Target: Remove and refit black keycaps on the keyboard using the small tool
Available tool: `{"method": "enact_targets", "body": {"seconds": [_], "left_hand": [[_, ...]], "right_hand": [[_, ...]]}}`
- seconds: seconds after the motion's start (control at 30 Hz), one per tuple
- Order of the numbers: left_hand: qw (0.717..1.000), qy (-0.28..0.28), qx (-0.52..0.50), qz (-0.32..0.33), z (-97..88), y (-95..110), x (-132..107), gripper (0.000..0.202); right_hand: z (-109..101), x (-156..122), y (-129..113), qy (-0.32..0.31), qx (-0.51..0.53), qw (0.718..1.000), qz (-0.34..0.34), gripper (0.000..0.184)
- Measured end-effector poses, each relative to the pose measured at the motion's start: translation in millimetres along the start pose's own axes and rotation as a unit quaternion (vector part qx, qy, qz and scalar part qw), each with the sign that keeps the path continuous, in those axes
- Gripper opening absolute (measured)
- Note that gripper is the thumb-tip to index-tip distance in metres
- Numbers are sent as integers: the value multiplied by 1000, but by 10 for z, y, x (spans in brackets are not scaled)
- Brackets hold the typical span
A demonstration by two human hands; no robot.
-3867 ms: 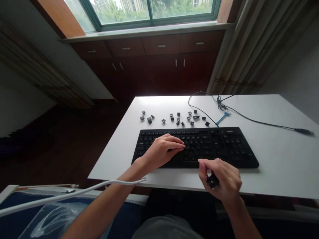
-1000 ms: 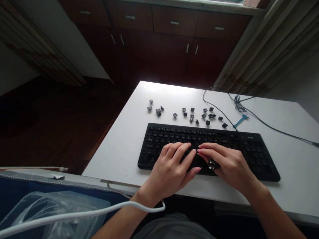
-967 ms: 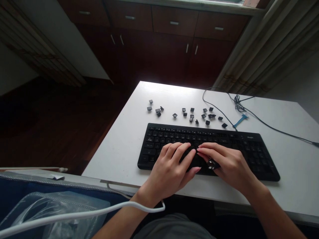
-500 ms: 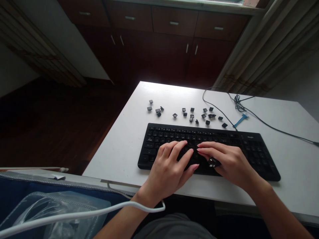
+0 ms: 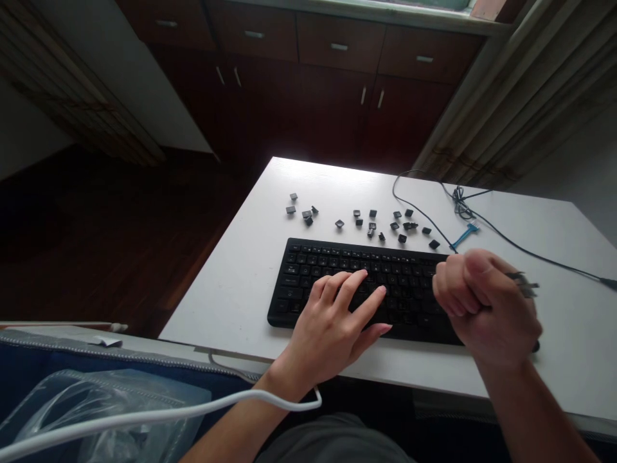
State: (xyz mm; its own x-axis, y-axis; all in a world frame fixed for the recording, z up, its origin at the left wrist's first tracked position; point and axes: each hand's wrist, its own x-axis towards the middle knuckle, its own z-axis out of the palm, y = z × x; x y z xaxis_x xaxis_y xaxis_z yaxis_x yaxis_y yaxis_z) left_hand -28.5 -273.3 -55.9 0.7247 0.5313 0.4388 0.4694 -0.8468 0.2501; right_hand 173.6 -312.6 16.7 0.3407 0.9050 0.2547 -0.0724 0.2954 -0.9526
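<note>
A black keyboard (image 5: pixel 337 270) lies on the white table (image 5: pixel 241 283). My left hand (image 5: pixel 332 321) rests flat on its middle keys with the fingers stretched out. My right hand (image 5: pixel 486 305) is raised above the keyboard's right half, curled into a fist around small dark keycaps (image 5: pixel 525 283) that stick out on its right side. Several loose black keycaps (image 5: pixel 369 222) lie scattered on the table just behind the keyboard.
The keyboard's black cable (image 5: pixel 506 238) runs across the back right of the table, with a blue keycap puller (image 5: pixel 463 233) beside it. A white cord (image 5: pixel 159 418) and a clear plastic bag (image 5: pixel 96 411) lie at my lower left. Dark wooden cabinets (image 5: pixel 337 71) stand behind.
My right hand has lifted off the keyboard and swung right, closing into a fist with the dark pieces. My left hand stays on the keys.
</note>
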Motion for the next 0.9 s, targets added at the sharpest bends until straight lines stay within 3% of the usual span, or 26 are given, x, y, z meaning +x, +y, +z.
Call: {"method": "enact_targets", "body": {"seconds": [0.3, 0.37, 0.43, 0.5, 0.53, 0.6, 0.7, 0.9], "left_hand": [[1000, -7, -3, 7, 7, -4, 17, 49], [1000, -7, -5, 5, 4, -5, 19, 48], [1000, -7, -6, 3, -2, -4, 22, 48], [1000, -6, -7, 0, -6, -3, 22, 48], [1000, -5, -8, -1, -6, -3, 21, 47], [1000, -4, -9, -3, -4, -3, 16, 47], [1000, -7, -11, -1, 3, -7, 7, 48], [1000, -10, -11, -2, -4, -19, 5, 47]], "right_hand": [[96, 5, 136, -25, 0, 1000, 18, 44], [59, 15, 127, -13, -63, 998, 2, 40], [-25, 17, 126, -34, -219, 974, -39, 26], [-148, 0, 155, -113, -380, 914, -92, 5], [-215, -17, 182, -161, -428, 882, -113, 7], [-338, -64, 254, -236, -461, 845, -131, 19], [-438, -140, 354, -263, -482, 825, -133, 28], [-404, -182, 408, -258, -491, 817, -161, 32]]}}
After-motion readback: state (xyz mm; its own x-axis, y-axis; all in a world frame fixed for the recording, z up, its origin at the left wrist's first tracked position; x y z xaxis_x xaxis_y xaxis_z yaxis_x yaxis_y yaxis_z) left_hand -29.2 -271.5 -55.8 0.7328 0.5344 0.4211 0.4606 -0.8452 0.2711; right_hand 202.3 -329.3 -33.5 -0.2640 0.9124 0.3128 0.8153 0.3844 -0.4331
